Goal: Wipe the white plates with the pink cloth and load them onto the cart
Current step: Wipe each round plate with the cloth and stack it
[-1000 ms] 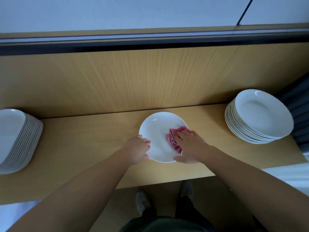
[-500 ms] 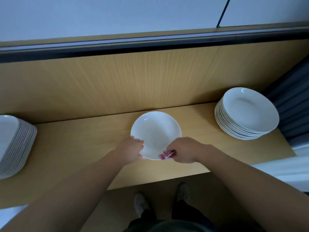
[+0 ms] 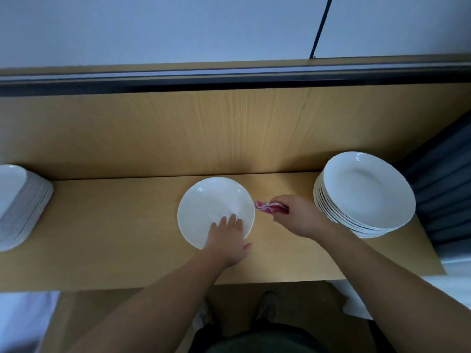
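A single white plate [image 3: 211,207] lies flat on the wooden shelf [image 3: 114,225]. My left hand [image 3: 226,240] rests on the plate's near right part, fingers straight on its surface and thumb off the rim. My right hand [image 3: 297,216] is just right of the plate and pinches the bunched pink cloth [image 3: 267,207], which hangs off the plate next to its right rim. A tall stack of round white plates [image 3: 364,194] stands at the right end of the shelf, close behind my right hand.
Another stack of white plates [image 3: 17,207] sits at the shelf's left end, partly cut off. A wooden back panel [image 3: 229,133] rises behind the shelf. A dark curtain [image 3: 443,194] hangs at the right. My feet show on the floor below.
My right hand carried the pink cloth off the plate to its right side. My left hand shifted from the plate's left rim onto its near right surface.
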`<action>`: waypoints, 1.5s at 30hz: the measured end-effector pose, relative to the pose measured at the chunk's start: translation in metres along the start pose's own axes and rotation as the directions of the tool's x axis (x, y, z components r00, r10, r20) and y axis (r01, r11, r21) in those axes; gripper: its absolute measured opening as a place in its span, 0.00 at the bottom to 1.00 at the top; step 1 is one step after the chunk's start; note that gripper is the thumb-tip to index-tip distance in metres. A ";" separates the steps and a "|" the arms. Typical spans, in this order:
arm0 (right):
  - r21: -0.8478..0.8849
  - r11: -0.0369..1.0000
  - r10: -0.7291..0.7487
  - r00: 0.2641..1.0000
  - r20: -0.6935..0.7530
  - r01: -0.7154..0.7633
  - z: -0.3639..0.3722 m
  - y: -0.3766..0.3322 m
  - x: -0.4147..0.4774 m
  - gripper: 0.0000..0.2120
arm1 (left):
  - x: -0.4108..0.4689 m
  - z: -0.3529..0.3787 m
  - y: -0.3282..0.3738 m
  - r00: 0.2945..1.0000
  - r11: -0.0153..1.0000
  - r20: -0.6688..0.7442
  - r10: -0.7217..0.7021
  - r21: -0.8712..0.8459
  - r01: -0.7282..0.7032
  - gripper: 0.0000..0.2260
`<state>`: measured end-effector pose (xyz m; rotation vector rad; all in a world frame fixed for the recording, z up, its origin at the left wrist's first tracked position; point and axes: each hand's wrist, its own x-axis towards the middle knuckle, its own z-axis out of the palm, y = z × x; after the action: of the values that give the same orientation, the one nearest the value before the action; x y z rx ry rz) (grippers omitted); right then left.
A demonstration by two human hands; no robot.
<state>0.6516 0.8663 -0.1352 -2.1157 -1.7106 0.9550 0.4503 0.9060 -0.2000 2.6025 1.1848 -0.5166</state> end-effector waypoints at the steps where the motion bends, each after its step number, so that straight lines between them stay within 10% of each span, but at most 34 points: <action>1: 0.000 1.000 -0.011 1.000 -0.002 0.011 0.000 0.002 0.001 0.03 | 0.002 0.003 0.005 0.999 0.999 0.026 -0.036 -0.012 0.036 0.27; 25: 0.093 0.991 -0.070 0.971 -0.228 0.093 -0.020 -0.046 -0.008 0.07 | -0.033 -0.089 -0.032 0.989 0.993 -0.146 -0.037 0.106 0.053 0.11; 45: 0.155 0.966 -0.156 0.944 -0.290 0.207 -0.043 -0.080 -0.019 0.09 | -0.038 -0.112 -0.044 0.954 0.777 -0.238 -0.184 -0.630 -0.007 0.11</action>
<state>0.6149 0.8786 -0.0510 -1.8361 -1.5793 0.6972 0.4180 0.9484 -0.0860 2.0740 1.2901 0.2410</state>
